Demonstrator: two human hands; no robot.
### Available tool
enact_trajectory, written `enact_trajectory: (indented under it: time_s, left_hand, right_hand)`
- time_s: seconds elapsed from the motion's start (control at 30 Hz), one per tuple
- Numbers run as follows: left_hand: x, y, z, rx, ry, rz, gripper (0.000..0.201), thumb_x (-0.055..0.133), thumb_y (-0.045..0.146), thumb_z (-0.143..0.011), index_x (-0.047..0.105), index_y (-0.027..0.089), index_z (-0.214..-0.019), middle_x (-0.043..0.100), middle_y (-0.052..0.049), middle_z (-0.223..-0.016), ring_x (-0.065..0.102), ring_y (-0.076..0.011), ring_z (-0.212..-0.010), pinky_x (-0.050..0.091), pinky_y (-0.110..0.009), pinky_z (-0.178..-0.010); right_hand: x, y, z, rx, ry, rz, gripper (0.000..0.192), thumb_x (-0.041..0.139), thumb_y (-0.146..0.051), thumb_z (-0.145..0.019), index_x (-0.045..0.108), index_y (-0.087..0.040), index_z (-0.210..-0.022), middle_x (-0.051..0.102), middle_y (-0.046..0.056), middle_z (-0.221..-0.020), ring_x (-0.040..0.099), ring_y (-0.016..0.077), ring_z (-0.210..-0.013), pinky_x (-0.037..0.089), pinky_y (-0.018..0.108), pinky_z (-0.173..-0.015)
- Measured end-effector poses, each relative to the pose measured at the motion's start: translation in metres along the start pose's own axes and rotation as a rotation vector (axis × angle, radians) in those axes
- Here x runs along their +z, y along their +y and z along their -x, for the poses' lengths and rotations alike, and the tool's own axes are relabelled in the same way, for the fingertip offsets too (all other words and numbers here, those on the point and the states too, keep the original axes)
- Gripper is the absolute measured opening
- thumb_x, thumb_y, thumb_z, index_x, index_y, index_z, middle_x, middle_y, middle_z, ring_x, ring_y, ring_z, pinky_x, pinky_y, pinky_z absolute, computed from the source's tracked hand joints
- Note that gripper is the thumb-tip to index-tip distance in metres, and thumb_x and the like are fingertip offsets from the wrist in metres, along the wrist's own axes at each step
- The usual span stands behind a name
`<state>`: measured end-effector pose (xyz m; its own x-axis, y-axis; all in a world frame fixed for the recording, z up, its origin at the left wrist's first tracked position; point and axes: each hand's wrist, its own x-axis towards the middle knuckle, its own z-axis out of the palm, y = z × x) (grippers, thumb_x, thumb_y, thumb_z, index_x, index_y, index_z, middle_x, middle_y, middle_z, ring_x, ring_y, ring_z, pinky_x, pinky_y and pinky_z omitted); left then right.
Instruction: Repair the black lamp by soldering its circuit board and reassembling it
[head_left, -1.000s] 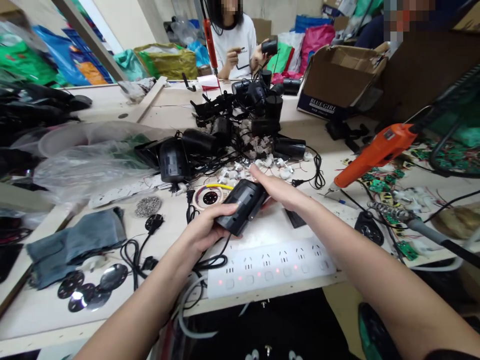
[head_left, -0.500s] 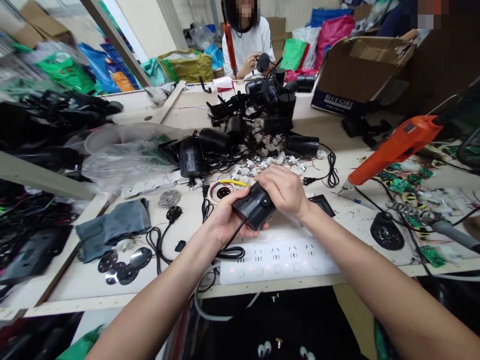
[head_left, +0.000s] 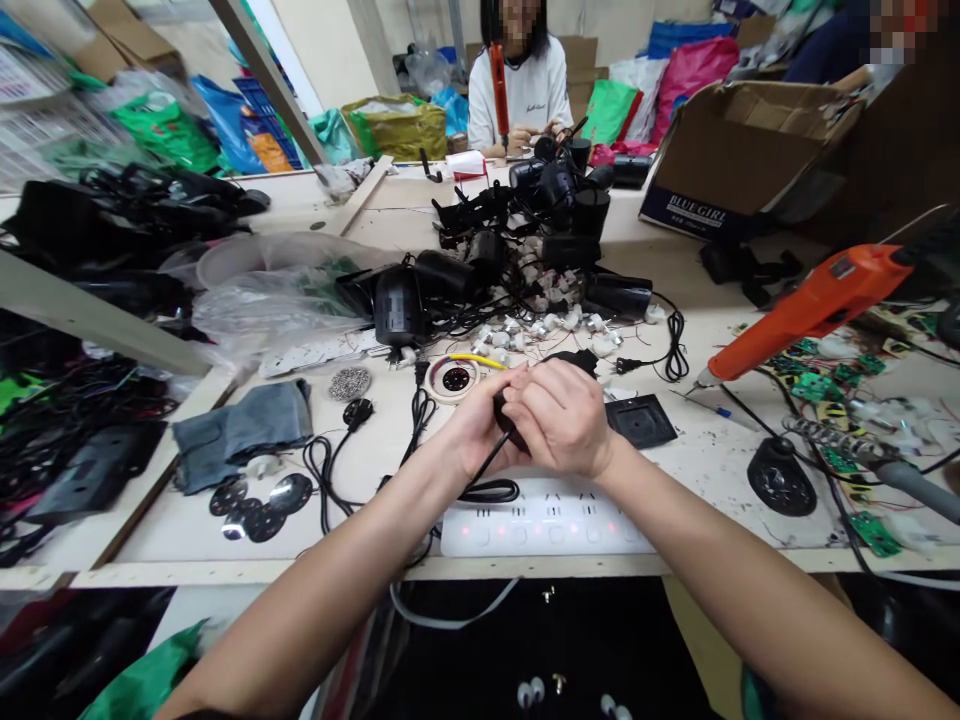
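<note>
Between my hands is a black plastic housing (head_left: 502, 408), mostly hidden by the fingers, with a black power cord (head_left: 491, 456) running out of it toward me. My left hand (head_left: 480, 425) wraps round its left side. My right hand (head_left: 562, 415) is closed over its top and right side. Just below lies a white power strip (head_left: 540, 525) with several lit switches. A flat black square plate (head_left: 640, 421) rests to the right of my right hand. Left of my left hand is a ring-shaped roll (head_left: 441, 393) with a yellow band at its edge.
An orange electric screwdriver (head_left: 806, 310) hangs at the right, near a soldering iron (head_left: 900, 470) and green circuit boards (head_left: 817, 385). Black housings (head_left: 401, 305) and small white parts heap up ahead. At the left lie a grey cloth (head_left: 244, 430) and black discs (head_left: 259, 515). A co-worker (head_left: 517, 90) sits opposite.
My right hand has closed further over the housing, which now shows much less. The view has shifted, uncovering more of the square plate. The co-worker's hands have lowered.
</note>
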<state>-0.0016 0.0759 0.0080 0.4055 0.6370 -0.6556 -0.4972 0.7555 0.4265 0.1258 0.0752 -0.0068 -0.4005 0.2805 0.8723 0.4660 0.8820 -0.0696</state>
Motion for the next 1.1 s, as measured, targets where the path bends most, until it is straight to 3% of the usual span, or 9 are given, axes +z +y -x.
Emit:
enact_trajectory:
  time_s: [0.1,0.27,0.37,0.5,0.63,0.77,0.83,0.9,1.1]
  left_hand:
    - [0.001,-0.002,-0.002,0.038,0.048,-0.057,0.029,0.056,0.028,-0.085,0.045,0.017,-0.060,0.051,0.003,-0.046,0.050,-0.0083,-0.038,0.046,-0.018,-0.042]
    - [-0.008,-0.003,-0.010,0.075,0.071,-0.297,0.026,0.060,0.042,-0.078,0.059,0.017,-0.076,0.063,-0.004,-0.063,0.060,-0.0202,-0.051,0.053,-0.036,-0.051]
    - [-0.017,-0.004,-0.016,0.229,0.125,-0.491,0.037,0.073,0.044,-0.068,0.064,0.018,-0.092,0.069,-0.005,-0.083,0.065,-0.0240,-0.076,0.053,-0.035,-0.067]
    - [-0.019,-0.013,-0.018,0.455,0.287,-0.770,0.072,0.089,0.045,-0.049,0.060,0.024,-0.111,0.068,-0.005,-0.107,0.058,-0.0306,-0.111,0.044,-0.036,-0.093]
    - [-0.007,-0.027,-0.015,0.520,0.367,-1.228,0.080,0.077,0.062,-0.060,0.053,0.025,-0.126,0.068,-0.008,-0.108,0.062,-0.0339,-0.103,0.045,-0.043,-0.089]
    - [-0.003,-0.031,-0.015,0.500,0.292,-1.351,0.079,0.073,0.067,-0.060,0.056,0.024,-0.124,0.070,-0.008,-0.105,0.064,-0.0320,-0.098,0.048,-0.041,-0.084]
    - [-0.006,-0.030,-0.015,0.495,0.259,-1.368,0.079,0.075,0.065,-0.058,0.057,0.024,-0.123,0.070,-0.007,-0.104,0.064,-0.0313,-0.098,0.048,-0.041,-0.085]
    - [-0.009,-0.027,-0.015,0.516,0.261,-1.319,0.079,0.078,0.063,-0.057,0.058,0.023,-0.122,0.070,-0.007,-0.106,0.063,-0.0310,-0.099,0.047,-0.041,-0.087]
    - [-0.007,0.001,-0.001,0.567,0.202,-0.639,0.063,0.087,0.039,-0.050,0.062,0.018,-0.105,0.070,-0.004,-0.090,0.065,-0.0210,-0.083,0.050,-0.028,-0.071]
  right_hand:
    - [0.007,0.001,0.002,0.046,0.023,-0.034,0.036,0.039,-0.022,-0.098,0.059,-0.016,-0.069,0.059,0.009,-0.066,0.049,0.0221,-0.063,0.040,0.035,-0.057]
    - [0.001,0.012,0.001,0.348,0.086,-0.173,0.038,0.039,-0.018,-0.100,0.053,-0.019,-0.065,0.052,0.003,-0.061,0.049,0.0164,-0.058,0.040,0.030,-0.057]
    - [-0.023,0.024,0.002,0.534,0.161,-0.179,0.036,0.044,-0.019,-0.099,0.057,-0.018,-0.066,0.057,0.002,-0.065,0.054,0.0154,-0.062,0.041,0.030,-0.062]
    - [-0.067,0.032,0.015,0.672,0.199,-0.065,0.036,0.049,-0.024,-0.098,0.062,-0.018,-0.065,0.059,0.001,-0.062,0.055,0.0157,-0.061,0.040,0.030,-0.062]
    - [-0.096,0.025,0.037,0.727,0.411,0.105,0.035,0.050,-0.026,-0.095,0.065,-0.019,-0.064,0.060,0.001,-0.061,0.057,0.0184,-0.061,0.043,0.033,-0.064]
    - [-0.111,0.021,0.062,0.743,0.611,0.214,0.034,0.052,-0.029,-0.094,0.065,-0.019,-0.064,0.060,0.001,-0.058,0.057,0.0190,-0.056,0.044,0.033,-0.059]
    - [-0.114,0.020,0.071,0.799,0.546,0.237,0.035,0.052,-0.030,-0.095,0.064,-0.018,-0.065,0.060,0.002,-0.059,0.057,0.0183,-0.057,0.044,0.032,-0.060]
    - [-0.112,0.014,0.074,0.864,0.361,0.231,0.032,0.054,-0.030,-0.096,0.062,-0.018,-0.067,0.060,0.001,-0.063,0.056,0.0174,-0.061,0.043,0.031,-0.062]
    - [-0.070,-0.027,0.059,0.678,-0.143,-0.029,0.023,0.054,-0.021,-0.096,0.053,-0.019,-0.073,0.054,0.001,-0.068,0.053,0.0163,-0.064,0.041,0.030,-0.060]
